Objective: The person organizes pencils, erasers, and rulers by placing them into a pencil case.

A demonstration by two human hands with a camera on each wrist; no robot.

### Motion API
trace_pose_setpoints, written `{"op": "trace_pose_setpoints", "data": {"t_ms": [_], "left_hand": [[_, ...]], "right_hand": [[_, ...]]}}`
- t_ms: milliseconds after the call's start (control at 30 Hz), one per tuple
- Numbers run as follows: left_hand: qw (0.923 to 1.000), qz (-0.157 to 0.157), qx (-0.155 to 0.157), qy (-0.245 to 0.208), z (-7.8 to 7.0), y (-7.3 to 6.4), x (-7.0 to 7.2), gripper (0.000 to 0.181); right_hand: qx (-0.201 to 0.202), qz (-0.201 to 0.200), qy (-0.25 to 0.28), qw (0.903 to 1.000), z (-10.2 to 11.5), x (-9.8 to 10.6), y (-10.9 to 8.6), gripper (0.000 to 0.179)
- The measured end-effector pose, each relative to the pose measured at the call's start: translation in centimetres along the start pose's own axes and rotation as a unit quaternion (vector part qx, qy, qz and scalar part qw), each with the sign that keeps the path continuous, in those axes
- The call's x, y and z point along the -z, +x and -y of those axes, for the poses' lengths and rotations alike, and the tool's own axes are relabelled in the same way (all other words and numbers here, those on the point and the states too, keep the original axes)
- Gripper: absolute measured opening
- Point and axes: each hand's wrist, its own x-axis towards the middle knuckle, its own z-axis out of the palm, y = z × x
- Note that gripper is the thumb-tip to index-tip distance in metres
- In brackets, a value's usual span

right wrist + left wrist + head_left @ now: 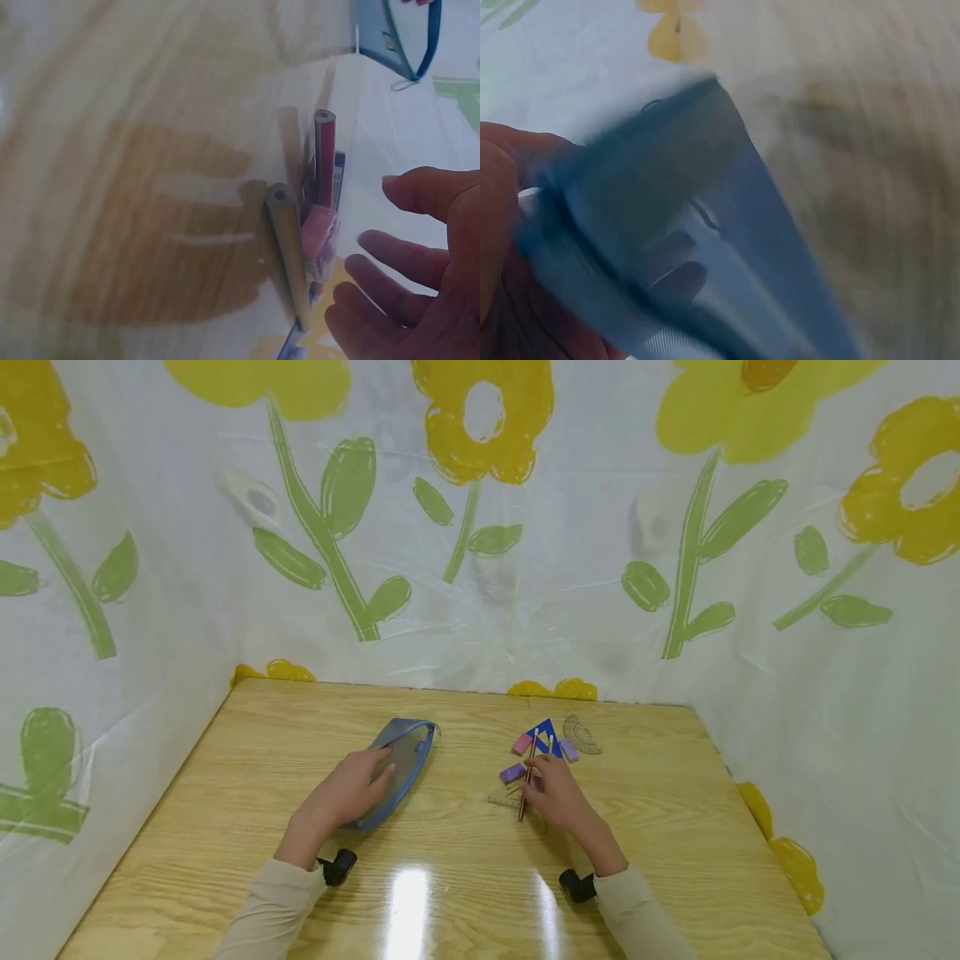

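Note:
My left hand (343, 791) holds a blue mesh zip pouch (408, 752) at its left side. In the left wrist view, fingers show through the mesh of the upright pouch (697, 165). My right hand (557, 793) hovers low over a small group of stationery, beside a dark red pencil (522, 806). In the right wrist view, its fingers are spread apart next to a red pencil (325, 154), a tan pencil (289, 247) and a wrapped pink eraser (320, 229), with nothing in the hand.
Around the pencils lie a blue set square (543, 727), a pink eraser (521, 743), purple erasers (513, 772) and a clear protractor (576, 733). A clear ruled piece (498, 800) lies nearer. Flower-printed sheets (570, 568) enclose the wooden table (225, 793) behind and at both sides.

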Motion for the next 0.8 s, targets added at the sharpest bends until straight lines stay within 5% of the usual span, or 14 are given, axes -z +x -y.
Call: {"op": "trace_pose_setpoints", "data": {"t_ms": [500,800], "left_hand": [[0.9965,-0.002,-0.003,-0.084,-1.3,0.1,0.5,0.045],[0.9839,-0.024,0.008,-0.177,-1.3,-0.1,0.3,0.048]], "right_hand": [[-0.030,0.014,-0.025,0.9991,0.0,-0.4,1.0,0.034],[-0.013,0.017,-0.022,0.9995,0.2,-0.6,1.5,0.031]]}}
